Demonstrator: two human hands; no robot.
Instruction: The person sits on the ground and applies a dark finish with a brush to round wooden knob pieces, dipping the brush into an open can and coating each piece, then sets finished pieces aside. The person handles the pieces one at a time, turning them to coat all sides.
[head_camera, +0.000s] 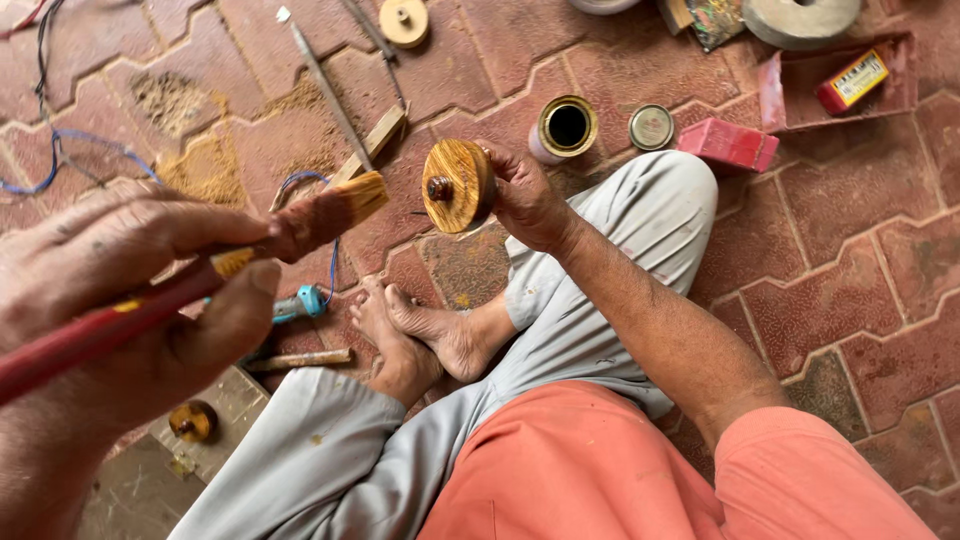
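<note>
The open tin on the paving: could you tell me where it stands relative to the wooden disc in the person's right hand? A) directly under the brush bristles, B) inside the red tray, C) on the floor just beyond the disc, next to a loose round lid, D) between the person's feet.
C: the open tin stands on the paving just past the wooden disc held in the right hand, with the round lid beside it.

Open tin (566, 127) behind wooden disc (457, 185), lid (651, 127) right of tin.
</note>
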